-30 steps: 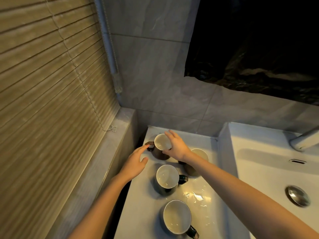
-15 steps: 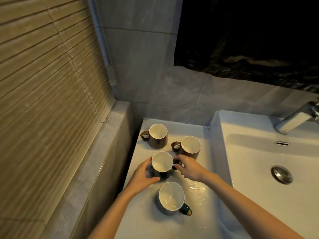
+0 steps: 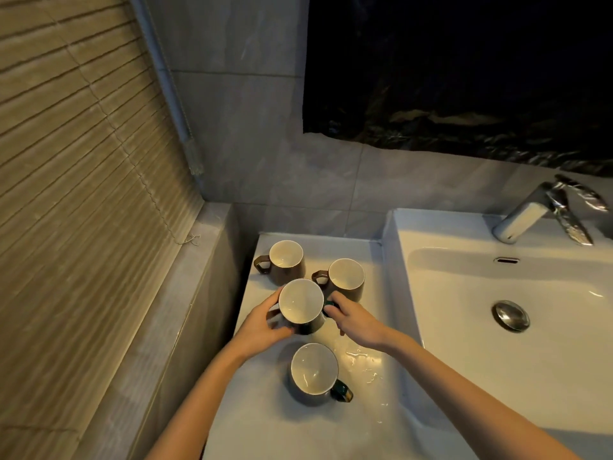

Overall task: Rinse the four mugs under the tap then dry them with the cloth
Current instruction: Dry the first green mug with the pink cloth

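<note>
Four mugs with white insides stand on the white counter [image 3: 265,423] left of the basin. Two brown mugs sit at the back: one far left [image 3: 286,260], one [image 3: 346,277] to its right. A dark green mug [image 3: 301,302] is in the middle, raised slightly. My left hand [image 3: 263,323] cups its left side and my right hand [image 3: 356,318] pinches its green handle. Another green mug [image 3: 314,370] stands nearest me, handle to the right. The chrome tap [image 3: 527,215] is at the far right. No cloth is in view.
The white basin [image 3: 464,327] with a metal drain plug [image 3: 510,316] lies to the right. Water drops [image 3: 365,363] glint on the counter beside the near mug. A tiled ledge [image 3: 185,293] and slatted blind [image 3: 66,161] close off the left.
My hands left the far brown mug and came back to the middle green mug, left hand on its body, right hand on its handle. The mug now looks lifted a little.
</note>
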`<act>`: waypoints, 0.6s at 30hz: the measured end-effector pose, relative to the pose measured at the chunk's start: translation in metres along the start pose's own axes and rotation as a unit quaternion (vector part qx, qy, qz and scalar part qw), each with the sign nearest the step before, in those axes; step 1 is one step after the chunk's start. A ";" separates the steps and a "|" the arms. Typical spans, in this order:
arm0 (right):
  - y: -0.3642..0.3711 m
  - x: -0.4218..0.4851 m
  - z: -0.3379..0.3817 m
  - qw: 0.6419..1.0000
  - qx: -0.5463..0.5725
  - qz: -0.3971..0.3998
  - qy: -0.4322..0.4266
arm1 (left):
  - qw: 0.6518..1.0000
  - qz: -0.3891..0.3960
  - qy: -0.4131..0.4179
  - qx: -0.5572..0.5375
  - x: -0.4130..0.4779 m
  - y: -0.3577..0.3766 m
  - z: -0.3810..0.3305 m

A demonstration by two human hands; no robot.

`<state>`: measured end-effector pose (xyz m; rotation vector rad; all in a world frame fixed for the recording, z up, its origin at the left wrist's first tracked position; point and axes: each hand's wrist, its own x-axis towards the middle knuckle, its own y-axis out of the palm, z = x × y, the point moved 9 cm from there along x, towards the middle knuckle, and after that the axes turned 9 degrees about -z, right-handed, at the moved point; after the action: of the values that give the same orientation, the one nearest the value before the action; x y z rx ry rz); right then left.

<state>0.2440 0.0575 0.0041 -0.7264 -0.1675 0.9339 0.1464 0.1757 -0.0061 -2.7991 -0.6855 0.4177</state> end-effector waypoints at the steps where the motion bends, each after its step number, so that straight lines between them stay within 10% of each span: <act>1: -0.014 -0.007 0.007 1.000 0.017 -0.020 -0.006 | 1.000 0.000 0.011 0.002 -0.004 0.000 -0.014; 10: -0.167 -0.097 0.038 0.963 -0.090 -0.193 -0.166 | 0.989 0.001 0.029 -0.147 -0.013 0.062 -0.139; 18: -0.262 -0.174 0.000 0.841 -0.409 -0.270 -0.230 | 0.985 0.098 0.040 -0.133 -0.012 0.202 -0.217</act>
<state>0.3153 -0.1780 0.1999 -1.1407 -1.1986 0.4374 0.2909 -0.0378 0.1415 -3.1312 -0.4794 0.2634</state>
